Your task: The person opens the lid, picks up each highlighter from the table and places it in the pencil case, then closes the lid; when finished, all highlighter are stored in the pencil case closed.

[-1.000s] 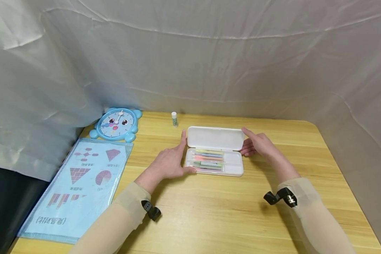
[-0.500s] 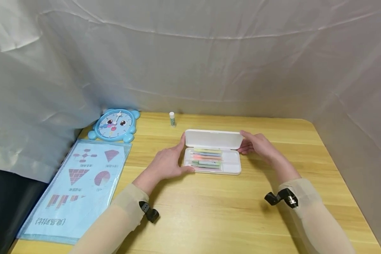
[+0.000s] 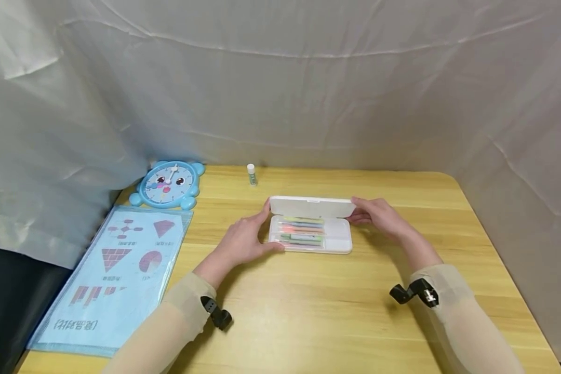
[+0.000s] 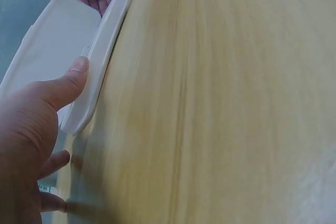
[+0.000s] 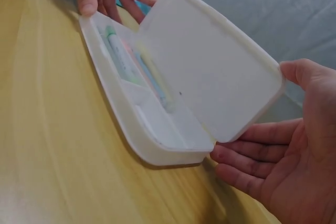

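A white pencil case lies on the table with its hinged lid tilted up at the back. Several pastel pens lie in its left compartment. At the case's left end, my left hand is spread, its thumb on the front rim and its index finger reaching the lid's edge. My right hand is at the other end. In the right wrist view, that thumb touches the lid's corner, while the other fingers extend loosely beside the hinge.
Behind the case stands a small white-capped tube. A blue toy clock sits at the back left, above a blue document folder with printed charts. Grey cloth hangs along the back and sides of the wooden table.
The lid has tipped forward from lying further back to standing steeper over the pens. Both hands stay at the ends of the case, the right thumb moving with the lid.
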`<state>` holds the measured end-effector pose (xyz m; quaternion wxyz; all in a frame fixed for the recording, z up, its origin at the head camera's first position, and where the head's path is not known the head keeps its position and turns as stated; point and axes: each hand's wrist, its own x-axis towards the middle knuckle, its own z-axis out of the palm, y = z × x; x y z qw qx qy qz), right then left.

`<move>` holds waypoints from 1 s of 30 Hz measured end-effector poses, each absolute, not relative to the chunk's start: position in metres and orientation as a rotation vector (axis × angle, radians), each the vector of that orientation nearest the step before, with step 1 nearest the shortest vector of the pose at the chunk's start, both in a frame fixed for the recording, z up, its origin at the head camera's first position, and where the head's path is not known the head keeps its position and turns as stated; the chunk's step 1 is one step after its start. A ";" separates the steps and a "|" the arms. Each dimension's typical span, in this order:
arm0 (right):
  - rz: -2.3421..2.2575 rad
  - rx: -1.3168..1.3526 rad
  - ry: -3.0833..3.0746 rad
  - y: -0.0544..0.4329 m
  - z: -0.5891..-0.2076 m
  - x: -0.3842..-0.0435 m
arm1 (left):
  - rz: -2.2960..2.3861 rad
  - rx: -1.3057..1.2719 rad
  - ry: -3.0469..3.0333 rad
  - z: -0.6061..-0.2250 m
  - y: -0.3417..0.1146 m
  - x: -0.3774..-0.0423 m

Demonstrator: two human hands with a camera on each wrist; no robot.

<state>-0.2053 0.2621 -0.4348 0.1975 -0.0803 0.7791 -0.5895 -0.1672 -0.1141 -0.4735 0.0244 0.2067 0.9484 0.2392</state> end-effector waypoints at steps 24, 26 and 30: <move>-1.596 -0.539 2.175 0.273 -0.450 -0.196 | 1.308 0.559 2.689 -0.455 -0.124 -0.191; -1.574 -0.542 2.179 0.274 -0.450 -0.195 | 1.295 0.562 2.671 -0.454 -0.125 -0.192; -1.453 -0.529 2.270 0.276 -0.446 -0.194 | 1.264 0.619 2.614 -0.452 -0.126 -0.196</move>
